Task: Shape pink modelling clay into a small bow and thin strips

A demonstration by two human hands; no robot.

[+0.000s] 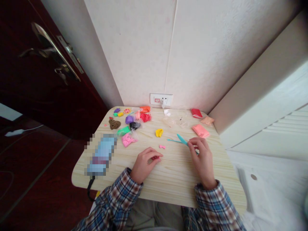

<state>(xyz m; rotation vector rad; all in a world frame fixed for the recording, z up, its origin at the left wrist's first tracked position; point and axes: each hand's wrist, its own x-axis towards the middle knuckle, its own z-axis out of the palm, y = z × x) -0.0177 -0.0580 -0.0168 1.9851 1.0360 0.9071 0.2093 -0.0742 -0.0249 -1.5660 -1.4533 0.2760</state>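
My left hand [144, 163] rests low over the table with its fingers curled in around a small pink-red lump of clay [156, 158], mostly hidden by the fingers. My right hand [201, 160] pinches a light blue plastic modelling knife [182, 139], its blade pointing up and left. A thinner blue modelling tool [172, 140] lies on the table just behind that blade. Between the hands, a bit farther back, is a tiny pink clay bow [162, 147]. Beyond the bow sits a yellow piece of clay [159, 132].
Bags of coloured clay, among them a pink one [128, 140] and a green one [123, 131], crowd the back left near a coiled brown clay shape [114, 124]. A pixelated phone [102, 155] lies at left. Salmon [200, 131] and red packets [196, 113] lie back right.
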